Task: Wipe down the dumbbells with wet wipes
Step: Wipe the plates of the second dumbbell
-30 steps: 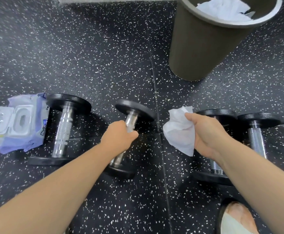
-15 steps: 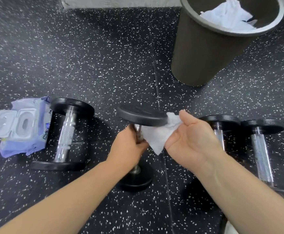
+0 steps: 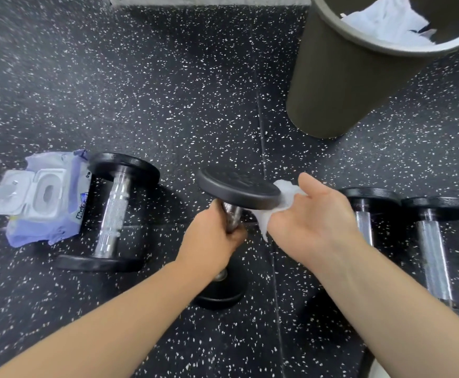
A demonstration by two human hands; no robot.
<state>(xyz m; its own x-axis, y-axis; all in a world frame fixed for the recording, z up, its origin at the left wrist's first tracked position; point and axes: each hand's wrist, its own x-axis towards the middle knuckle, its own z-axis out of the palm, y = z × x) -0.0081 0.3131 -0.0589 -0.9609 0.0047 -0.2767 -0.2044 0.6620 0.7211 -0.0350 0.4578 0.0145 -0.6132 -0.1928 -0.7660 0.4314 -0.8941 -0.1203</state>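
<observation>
Dumbbell (image 3: 237,190) under treatment stands near upright, slightly tilted. Its lower plate appears to rest on the speckled rubber floor (image 3: 168,105), and its upper plate is raised toward the camera. Left hand (image 3: 213,238): fingers clamped round the chrome handle just under the upper plate, steadying the weight. Right hand (image 3: 307,214): holds a crumpled wet wipe (image 3: 285,197) against the right edge of the upper plate. The thumb lies along the top; the fingers are hidden behind wipe and plate, so their curl cannot be read. Step in hand, as judged: wiping the rim of the upper plate. To do it well: hold the handle firm so the weight does not tip, and rotate it so the whole rim passes under the wipe. Then cover the flat face, the knurled handle and the lower plate, refolding to a clean face as the wipe soils. To the left a second dumbbell (image 3: 112,214) lies on the floor, just beside an open pack of wet wipes (image 3: 45,197). To the right a third dumbbell (image 3: 364,214) and a fourth dumbbell (image 3: 433,241) lie side by side. Which of these are already cleaned cannot be told. Beyond them stands a dark bin (image 3: 340,77) holding crumpled white wipes (image 3: 386,20).
</observation>
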